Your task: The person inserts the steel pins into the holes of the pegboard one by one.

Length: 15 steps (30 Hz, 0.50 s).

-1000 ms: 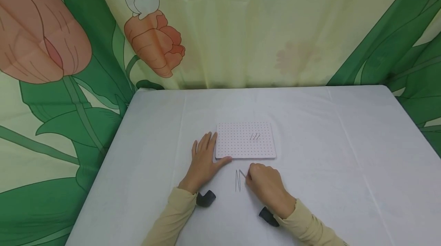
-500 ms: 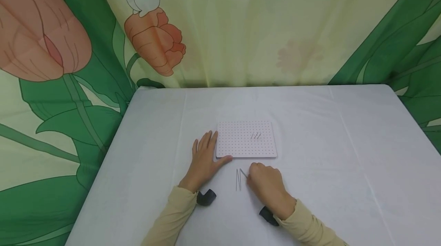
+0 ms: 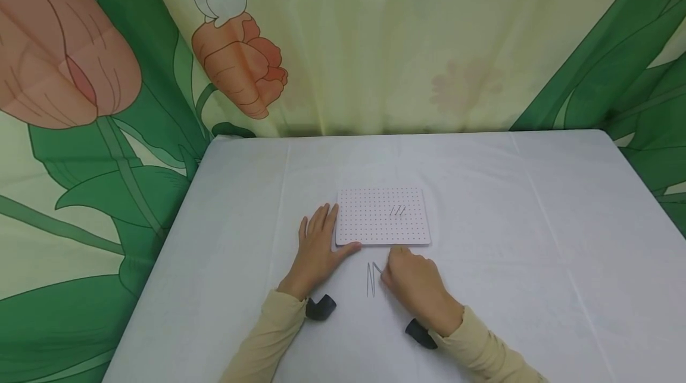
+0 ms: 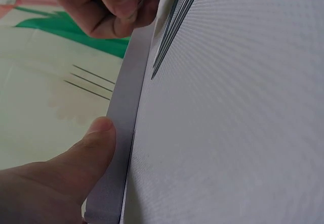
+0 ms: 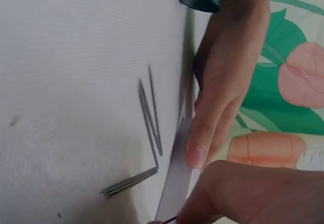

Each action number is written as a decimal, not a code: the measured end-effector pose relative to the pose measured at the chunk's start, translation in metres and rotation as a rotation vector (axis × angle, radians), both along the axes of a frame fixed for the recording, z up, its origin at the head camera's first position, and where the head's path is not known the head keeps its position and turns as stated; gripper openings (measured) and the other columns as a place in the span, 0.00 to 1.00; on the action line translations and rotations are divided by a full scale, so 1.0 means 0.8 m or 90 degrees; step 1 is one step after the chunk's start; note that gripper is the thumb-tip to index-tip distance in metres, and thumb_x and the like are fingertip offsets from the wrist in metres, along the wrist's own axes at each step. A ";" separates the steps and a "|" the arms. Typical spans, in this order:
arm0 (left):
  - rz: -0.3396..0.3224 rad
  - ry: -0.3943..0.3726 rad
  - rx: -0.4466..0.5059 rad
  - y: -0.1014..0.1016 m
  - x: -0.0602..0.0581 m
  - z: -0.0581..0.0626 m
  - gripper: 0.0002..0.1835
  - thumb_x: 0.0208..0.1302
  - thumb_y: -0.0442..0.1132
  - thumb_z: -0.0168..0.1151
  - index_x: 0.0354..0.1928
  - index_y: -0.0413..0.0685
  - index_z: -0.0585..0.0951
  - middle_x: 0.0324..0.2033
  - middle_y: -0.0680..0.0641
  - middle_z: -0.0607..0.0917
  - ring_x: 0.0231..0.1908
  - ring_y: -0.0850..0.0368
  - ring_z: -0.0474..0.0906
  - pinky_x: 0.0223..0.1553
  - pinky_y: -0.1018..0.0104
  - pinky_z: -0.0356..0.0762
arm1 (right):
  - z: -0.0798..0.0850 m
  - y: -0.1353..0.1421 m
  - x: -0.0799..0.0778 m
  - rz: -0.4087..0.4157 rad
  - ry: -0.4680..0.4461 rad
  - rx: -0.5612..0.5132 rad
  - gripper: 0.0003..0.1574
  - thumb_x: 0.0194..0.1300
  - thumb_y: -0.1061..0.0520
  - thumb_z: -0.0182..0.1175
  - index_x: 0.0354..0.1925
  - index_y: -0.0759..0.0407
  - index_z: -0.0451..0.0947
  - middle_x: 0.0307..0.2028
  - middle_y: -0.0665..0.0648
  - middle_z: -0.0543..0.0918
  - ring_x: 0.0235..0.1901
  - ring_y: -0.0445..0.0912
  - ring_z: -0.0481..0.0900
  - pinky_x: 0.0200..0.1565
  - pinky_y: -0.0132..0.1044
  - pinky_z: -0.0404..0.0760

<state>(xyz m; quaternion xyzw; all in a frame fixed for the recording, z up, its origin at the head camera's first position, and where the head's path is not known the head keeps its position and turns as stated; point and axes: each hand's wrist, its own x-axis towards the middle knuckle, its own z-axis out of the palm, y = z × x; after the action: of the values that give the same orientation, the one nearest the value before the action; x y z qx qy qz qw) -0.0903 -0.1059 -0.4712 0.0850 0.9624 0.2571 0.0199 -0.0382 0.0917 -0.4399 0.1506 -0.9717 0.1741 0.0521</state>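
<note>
A white pegboard [image 3: 370,228] with rows of small holes lies on the table, and three thin metal pins [image 4: 91,82] stand in it. My left hand [image 3: 316,252] rests against it, fingers along the left edge and thumb [image 4: 98,143] on the front edge. At the front edge, right of the middle, my right hand [image 3: 418,285] pinches a thin metal pin [image 5: 169,219], mostly hidden by the fingers. Several loose pins [image 5: 130,182] lie on the cloth in front of the board, just left of the right hand.
A white cloth covers the table [image 3: 536,287]. Black wrist cameras [image 3: 320,308] are strapped at both wrists. Behind the table hangs a curtain [image 3: 386,61] printed with flowers, leaves and a carrot.
My right hand has shifted slightly forward, to the board's front edge. The left hand, the board and the loose pins stay where they were.
</note>
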 end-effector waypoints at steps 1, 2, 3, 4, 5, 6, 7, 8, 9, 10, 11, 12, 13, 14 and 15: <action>0.000 0.000 0.001 0.000 0.000 0.000 0.52 0.59 0.65 0.64 0.77 0.46 0.55 0.76 0.40 0.56 0.77 0.45 0.48 0.75 0.41 0.34 | 0.002 0.001 -0.002 0.004 -0.019 -0.023 0.12 0.55 0.65 0.60 0.23 0.59 0.66 0.17 0.52 0.67 0.13 0.45 0.68 0.15 0.40 0.68; 0.000 -0.001 0.001 0.000 0.000 0.000 0.52 0.59 0.65 0.64 0.77 0.46 0.55 0.76 0.40 0.56 0.77 0.45 0.47 0.75 0.41 0.34 | 0.004 0.002 -0.004 0.010 -0.041 -0.047 0.12 0.56 0.65 0.60 0.24 0.58 0.66 0.17 0.51 0.66 0.14 0.43 0.67 0.16 0.38 0.67; 0.000 -0.001 0.002 0.000 0.000 0.000 0.52 0.59 0.65 0.64 0.77 0.46 0.55 0.76 0.40 0.56 0.77 0.45 0.47 0.75 0.41 0.34 | 0.005 0.004 -0.005 0.015 -0.064 -0.071 0.12 0.58 0.65 0.59 0.24 0.57 0.66 0.17 0.50 0.66 0.15 0.42 0.66 0.17 0.36 0.66; 0.000 -0.001 0.002 0.000 0.000 0.000 0.52 0.60 0.65 0.64 0.77 0.46 0.55 0.76 0.41 0.56 0.77 0.45 0.47 0.75 0.41 0.34 | 0.006 0.005 -0.007 0.021 -0.087 -0.094 0.11 0.59 0.65 0.59 0.25 0.57 0.67 0.17 0.49 0.66 0.16 0.41 0.65 0.18 0.33 0.65; 0.000 -0.001 0.000 0.000 0.000 0.000 0.52 0.60 0.65 0.64 0.77 0.46 0.55 0.76 0.41 0.56 0.77 0.45 0.47 0.75 0.41 0.34 | 0.007 0.006 -0.010 0.028 -0.106 -0.115 0.11 0.60 0.66 0.59 0.26 0.57 0.67 0.17 0.48 0.66 0.17 0.40 0.65 0.19 0.32 0.65; 0.001 0.000 -0.001 0.000 0.000 0.000 0.52 0.60 0.65 0.64 0.77 0.46 0.55 0.76 0.41 0.56 0.77 0.46 0.47 0.75 0.41 0.34 | 0.008 0.007 -0.011 0.034 -0.124 -0.134 0.10 0.61 0.66 0.59 0.27 0.57 0.68 0.18 0.48 0.67 0.18 0.39 0.65 0.19 0.30 0.65; 0.001 0.001 -0.003 0.000 0.000 0.000 0.52 0.59 0.65 0.64 0.77 0.46 0.55 0.76 0.41 0.56 0.77 0.46 0.47 0.75 0.41 0.34 | 0.009 0.007 -0.013 0.041 -0.141 -0.153 0.10 0.62 0.66 0.58 0.27 0.57 0.69 0.18 0.47 0.68 0.18 0.39 0.65 0.20 0.30 0.65; 0.002 0.001 -0.005 0.000 0.000 0.000 0.53 0.59 0.65 0.64 0.77 0.46 0.55 0.76 0.41 0.56 0.77 0.46 0.48 0.75 0.41 0.34 | 0.009 0.008 -0.014 0.048 -0.153 -0.168 0.09 0.63 0.66 0.59 0.28 0.57 0.70 0.19 0.47 0.69 0.19 0.38 0.66 0.21 0.29 0.66; 0.002 0.002 -0.006 0.000 0.000 0.000 0.53 0.59 0.65 0.65 0.77 0.46 0.55 0.76 0.41 0.56 0.77 0.45 0.48 0.75 0.40 0.35 | 0.010 0.009 -0.015 0.055 -0.164 -0.182 0.09 0.63 0.66 0.59 0.29 0.58 0.71 0.19 0.47 0.70 0.20 0.38 0.67 0.21 0.28 0.67; 0.003 0.003 -0.006 0.000 0.000 -0.001 0.53 0.59 0.65 0.65 0.77 0.46 0.55 0.76 0.41 0.56 0.77 0.45 0.48 0.75 0.40 0.35 | 0.010 0.009 -0.016 0.061 -0.171 -0.196 0.08 0.63 0.67 0.60 0.30 0.58 0.73 0.20 0.47 0.72 0.20 0.37 0.68 0.22 0.28 0.68; 0.003 0.003 -0.006 0.000 0.000 -0.001 0.53 0.59 0.65 0.65 0.77 0.46 0.55 0.76 0.41 0.56 0.77 0.45 0.48 0.75 0.40 0.35 | 0.010 0.010 -0.017 0.066 -0.179 -0.210 0.06 0.63 0.67 0.60 0.31 0.59 0.74 0.20 0.47 0.74 0.21 0.37 0.69 0.23 0.28 0.70; 0.003 0.003 -0.005 0.000 0.000 -0.001 0.53 0.59 0.65 0.65 0.77 0.46 0.56 0.76 0.41 0.56 0.77 0.45 0.48 0.75 0.40 0.35 | 0.011 0.011 -0.017 0.070 -0.185 -0.222 0.06 0.63 0.68 0.60 0.32 0.60 0.75 0.21 0.47 0.75 0.22 0.37 0.70 0.24 0.28 0.71; 0.004 0.003 -0.005 0.000 0.000 -0.002 0.53 0.59 0.65 0.65 0.77 0.46 0.56 0.76 0.41 0.56 0.77 0.45 0.48 0.75 0.40 0.35 | 0.011 0.012 -0.018 0.073 -0.192 -0.235 0.05 0.62 0.68 0.60 0.33 0.61 0.75 0.22 0.47 0.76 0.22 0.36 0.71 0.25 0.28 0.72; 0.003 0.002 -0.003 0.000 0.000 -0.002 0.53 0.59 0.65 0.65 0.77 0.46 0.55 0.76 0.41 0.56 0.77 0.45 0.48 0.75 0.40 0.35 | 0.011 0.012 -0.018 0.075 -0.197 -0.243 0.04 0.62 0.69 0.60 0.34 0.62 0.76 0.22 0.48 0.77 0.22 0.36 0.72 0.25 0.28 0.73; 0.003 0.002 -0.002 0.000 0.000 -0.002 0.53 0.59 0.65 0.66 0.77 0.46 0.55 0.76 0.41 0.56 0.77 0.45 0.48 0.75 0.40 0.35 | 0.011 0.013 -0.018 0.077 -0.202 -0.252 0.04 0.62 0.69 0.59 0.34 0.62 0.76 0.22 0.48 0.78 0.22 0.36 0.73 0.26 0.28 0.74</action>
<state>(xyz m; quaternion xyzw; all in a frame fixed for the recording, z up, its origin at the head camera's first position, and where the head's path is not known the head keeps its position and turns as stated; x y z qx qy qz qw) -0.0907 -0.1059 -0.4728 0.0828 0.9631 0.2555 0.0180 -0.0530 0.1023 -0.4308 0.1661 -0.9040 0.3850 -0.0831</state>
